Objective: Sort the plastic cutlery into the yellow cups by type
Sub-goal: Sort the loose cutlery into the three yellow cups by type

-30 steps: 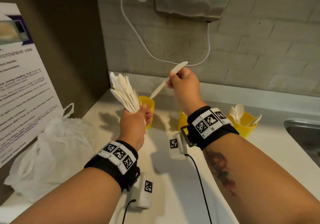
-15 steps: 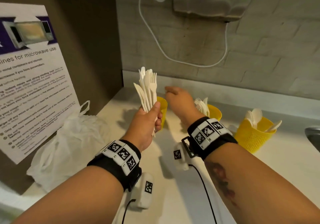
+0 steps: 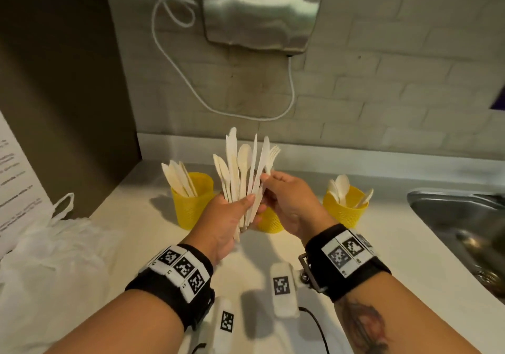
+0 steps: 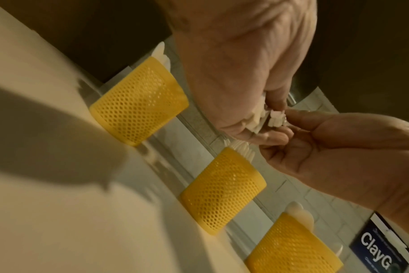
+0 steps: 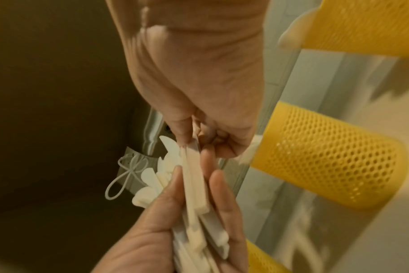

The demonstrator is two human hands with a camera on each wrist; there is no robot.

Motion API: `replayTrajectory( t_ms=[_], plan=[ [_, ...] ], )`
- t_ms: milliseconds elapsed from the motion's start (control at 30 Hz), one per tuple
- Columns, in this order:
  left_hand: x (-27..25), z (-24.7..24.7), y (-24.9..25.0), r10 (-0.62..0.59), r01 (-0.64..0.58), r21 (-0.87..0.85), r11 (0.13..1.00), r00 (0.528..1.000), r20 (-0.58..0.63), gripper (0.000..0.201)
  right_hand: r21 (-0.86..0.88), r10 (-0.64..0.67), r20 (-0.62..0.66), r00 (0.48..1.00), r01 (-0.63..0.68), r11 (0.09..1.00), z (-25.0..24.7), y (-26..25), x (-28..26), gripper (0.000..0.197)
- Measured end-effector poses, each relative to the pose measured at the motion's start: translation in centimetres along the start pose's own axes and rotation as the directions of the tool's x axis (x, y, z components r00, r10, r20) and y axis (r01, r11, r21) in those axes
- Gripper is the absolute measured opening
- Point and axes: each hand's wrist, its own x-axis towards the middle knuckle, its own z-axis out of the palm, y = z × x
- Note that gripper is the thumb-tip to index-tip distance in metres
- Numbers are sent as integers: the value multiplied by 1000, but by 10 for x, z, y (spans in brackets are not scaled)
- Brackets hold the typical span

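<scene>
- Left hand had a whole bunch of mixed white plastic cutlery fanned out upright, fingers and thumb wrapped round the handles. You could make out knives, a spoon and a fork in there.
- Right hand was right up against the bunch, fingers pinching 1 piece on its right side. From the right wrist cam it was thumb and forefinger on a flat handle, rest of the fingers curled in. Couldn't tell for sure which type that piece was.
- Both hands were held up over the pale surface, in front of the middle cup.
- 3 yellow mesh cups sat in a row near the back wall. Left cup had knives standing in it.
- Middle cup was mostly hidden behind the hands in the head view. The left wrist cam showed white cutlery tips poking out of it, too blurry to name.
- Right cup had spoons in it.
- Other stuff: white plastic bag on the left, a printed notice leaning beside it, steel sink on the right, and a metal box on the wall with a white cord dangling off it.
</scene>
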Motion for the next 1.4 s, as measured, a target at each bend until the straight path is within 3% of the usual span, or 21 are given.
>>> replayTrajectory(
  t_ms=[333,533,667,767,900,967,1033,1100,1167,1200,1233,1333,1400],
  plan=[
    [11,16,-11,-29,30,29,999,998,-49,15,-9,-28,-7,1000,28,1000,-22,-2,-2,26],
    [14,21,-17,-13,18,102,995,999,-44,21,-224,-118,-79,990,98,970,-19,2,-2,19],
    [15,22,-18,-11,14,145,989,1000,-26,18,-244,-147,-147,978,108,964,-22,6,0,14],
    [18,20,-21,38,-21,209,978,997,-75,21,-220,-135,-183,974,93,971,-24,8,2,19],
    [19,14,-19,108,-54,272,961,976,-187,10,-161,-134,-174,976,106,981,-24,2,6,13],
    [21,9,-15,127,-68,258,964,967,-221,10,-237,-201,-210,957,150,960,-25,-4,13,15],
    [21,4,-12,130,-87,189,978,965,-229,10,-304,-333,-258,907,251,919,-28,-15,20,8],
    [20,0,-10,109,-83,131,988,971,-212,10,-401,-496,-287,820,367,839,-34,-26,28,10],
    [18,-2,-9,69,-57,69,996,982,-177,9,-610,-615,-268,742,363,704,-41,-29,35,15],
    [16,-2,-8,42,-38,31,999,987,-152,10,-710,-631,-237,739,312,631,-43,-28,36,17],
    [15,-2,-7,15,-15,1,1000,992,-128,10,-789,-620,-201,758,251,562,-46,-21,39,19],
    [13,-3,-4,-44,40,-59,997,997,-67,11,-932,-419,-126,899,37,360,-51,5,41,27],
    [14,-1,-4,-56,53,-63,997,997,-50,12,-945,-318,-114,941,-4,328,-52,15,39,31]
  ],
)
